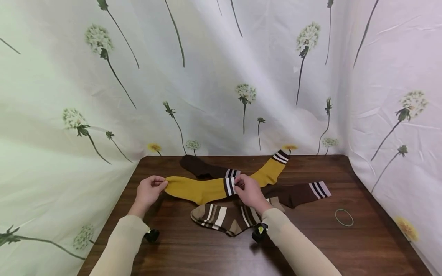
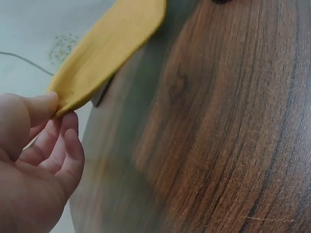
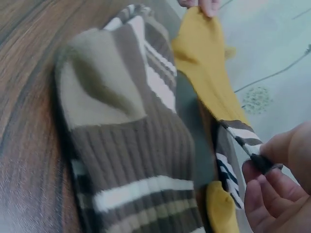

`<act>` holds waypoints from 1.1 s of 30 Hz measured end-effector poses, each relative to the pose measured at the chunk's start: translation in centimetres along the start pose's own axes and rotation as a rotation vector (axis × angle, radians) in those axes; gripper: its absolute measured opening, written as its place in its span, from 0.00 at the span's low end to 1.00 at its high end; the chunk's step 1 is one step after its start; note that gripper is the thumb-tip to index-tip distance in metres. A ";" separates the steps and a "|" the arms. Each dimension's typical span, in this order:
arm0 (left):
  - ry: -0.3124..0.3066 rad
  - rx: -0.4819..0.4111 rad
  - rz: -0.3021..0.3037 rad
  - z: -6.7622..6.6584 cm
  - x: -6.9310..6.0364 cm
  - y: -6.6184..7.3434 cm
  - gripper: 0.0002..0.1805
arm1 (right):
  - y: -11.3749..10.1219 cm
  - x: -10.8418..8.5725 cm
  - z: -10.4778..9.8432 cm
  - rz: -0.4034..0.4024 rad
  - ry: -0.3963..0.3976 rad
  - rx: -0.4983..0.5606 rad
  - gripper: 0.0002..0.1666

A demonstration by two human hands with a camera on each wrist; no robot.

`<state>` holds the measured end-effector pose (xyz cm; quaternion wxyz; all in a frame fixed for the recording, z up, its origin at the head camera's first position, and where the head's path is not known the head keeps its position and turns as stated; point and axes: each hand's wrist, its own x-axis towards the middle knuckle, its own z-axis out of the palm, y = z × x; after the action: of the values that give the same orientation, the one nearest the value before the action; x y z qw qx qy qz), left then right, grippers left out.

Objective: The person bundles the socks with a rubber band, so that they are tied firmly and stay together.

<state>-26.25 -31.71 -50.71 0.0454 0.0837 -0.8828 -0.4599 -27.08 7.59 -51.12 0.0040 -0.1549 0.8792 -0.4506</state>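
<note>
A mustard-yellow sock with a dark and white striped cuff is stretched between both hands. My left hand pinches its toe; the left wrist view shows thumb and fingers meeting on the toe tip. With thumb and fingers my right hand pinches the cuff. Just below lies a pair of brown, tan and white striped socks, one on the other. Behind the held sock are a dark brown sock and a second yellow sock, both partly covered.
Another brown sock with a striped cuff lies to the right. Farther right a thin green ring rests on the wooden table. White flower-printed cloth hangs behind the table and along its sides.
</note>
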 end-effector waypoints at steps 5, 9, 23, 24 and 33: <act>-0.029 -0.047 0.019 0.1 -0.3 0.3 0.15 | 0.1 -0.3 -1.2 0.009 0.024 0.039 0.06; -0.072 -0.107 0.039 0.2 -0.7 0.7 0.16 | 0.3 -0.4 -2.0 0.009 0.050 0.046 0.07; -0.236 -0.140 0.192 1.6 -2.2 2.2 0.07 | 1.7 -1.6 -5.6 -0.012 0.036 0.040 0.09; -0.250 -0.143 0.190 1.7 -2.3 2.3 0.08 | 1.9 -1.7 -5.8 -0.016 0.037 0.037 0.09; -0.363 -0.168 0.174 2.6 -3.2 3.8 0.12 | 3.3 -2.9 -7.9 -0.019 0.016 0.035 0.13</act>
<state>-23.92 -26.90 -49.05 -0.0680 -0.0812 -0.8390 -0.5337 -26.38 16.45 -49.48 -0.0046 -0.1598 0.8697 -0.4671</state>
